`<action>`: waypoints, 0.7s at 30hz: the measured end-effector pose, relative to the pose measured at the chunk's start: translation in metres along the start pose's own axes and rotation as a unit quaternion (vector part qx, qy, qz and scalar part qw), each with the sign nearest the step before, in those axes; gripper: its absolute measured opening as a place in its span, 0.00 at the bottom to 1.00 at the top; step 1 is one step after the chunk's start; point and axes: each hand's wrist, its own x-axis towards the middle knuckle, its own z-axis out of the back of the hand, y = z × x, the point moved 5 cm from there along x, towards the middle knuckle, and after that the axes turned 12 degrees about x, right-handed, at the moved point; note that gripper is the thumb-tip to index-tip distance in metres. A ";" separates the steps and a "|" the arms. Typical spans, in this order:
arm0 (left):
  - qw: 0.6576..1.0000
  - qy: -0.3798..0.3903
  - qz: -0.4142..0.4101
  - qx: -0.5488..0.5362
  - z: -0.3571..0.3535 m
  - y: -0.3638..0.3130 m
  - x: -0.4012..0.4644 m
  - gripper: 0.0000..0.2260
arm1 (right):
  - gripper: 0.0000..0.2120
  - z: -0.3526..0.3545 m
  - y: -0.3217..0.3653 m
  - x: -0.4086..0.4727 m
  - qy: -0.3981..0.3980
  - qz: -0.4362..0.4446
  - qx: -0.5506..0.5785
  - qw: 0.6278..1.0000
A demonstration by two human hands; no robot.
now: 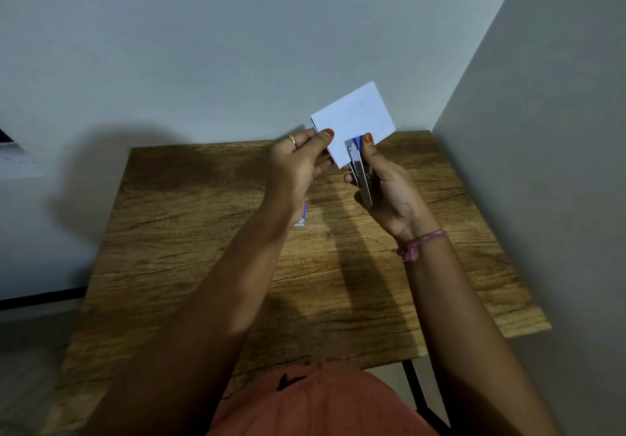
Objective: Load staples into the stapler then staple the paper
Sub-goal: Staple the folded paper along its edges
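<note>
Your left hand pinches the paper steady above the surface. Your right hand clasps the stapler, its mouth over the paper's lower edge, ready to squeeze.

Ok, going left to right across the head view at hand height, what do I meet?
Left hand with gold ring → white paper stack → silver-and-blue stapler → right hand, all above the brown wooden table.

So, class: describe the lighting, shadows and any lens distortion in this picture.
Head view: dim, bluish light; the arms cast soft dark shadows across the table and onto the wall; the wide lens skews the table's edges; the paper is the brightest thing, without glare.
</note>
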 end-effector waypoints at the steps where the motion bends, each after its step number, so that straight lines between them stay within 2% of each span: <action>1: 1.000 -0.007 0.006 0.003 0.002 0.001 0.000 0.04 | 0.16 0.001 0.000 0.000 0.003 -0.001 0.006 1.000; 8: 1.000 0.001 0.013 0.000 0.008 0.004 0.000 0.04 | 0.15 0.011 0.003 0.001 0.001 -0.007 0.013 1.000; 13: 0.999 0.009 0.008 0.032 0.010 0.005 0.002 0.08 | 0.13 0.016 0.007 0.001 0.001 0.001 0.017 1.000; 21: 0.997 0.027 -0.012 0.069 0.015 0.003 0.008 0.04 | 0.13 0.017 0.003 0.006 -0.010 0.005 0.027 1.000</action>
